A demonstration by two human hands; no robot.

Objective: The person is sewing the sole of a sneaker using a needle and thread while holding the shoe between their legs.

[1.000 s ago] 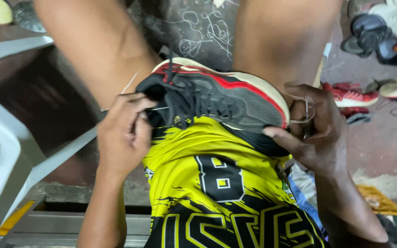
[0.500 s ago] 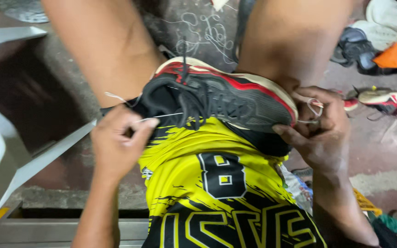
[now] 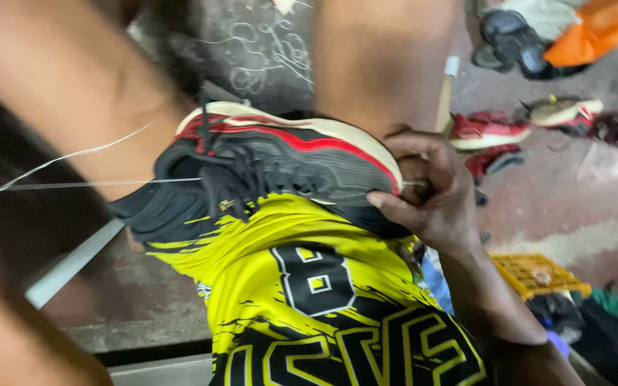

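Note:
A black sports shoe (image 3: 280, 171) with a red stripe and a cream sole lies on its side across my lap, on my yellow and black jersey (image 3: 302, 286). My right hand (image 3: 427, 196) grips its right end, fingers curled over the sole edge. Two strands of white thread (image 3: 87, 184) run taut from the shoe's laced side out past the left edge of the picture. Only my blurred left forearm (image 3: 16, 322) shows at the bottom left; its hand is out of frame. My bare knees rise behind the shoe.
On the concrete floor to the right lie red shoes (image 3: 488, 130), a black shoe (image 3: 513, 43), another worn shoe (image 3: 563, 111) and an orange cloth (image 3: 588, 28). A yellow crate (image 3: 534, 275) sits lower right. A white plastic bar (image 3: 73, 264) slants at the left.
My left hand has pulled away from the shoe to the left and out of frame, drawing the thread out long and taut. My right hand keeps its grip on the shoe.

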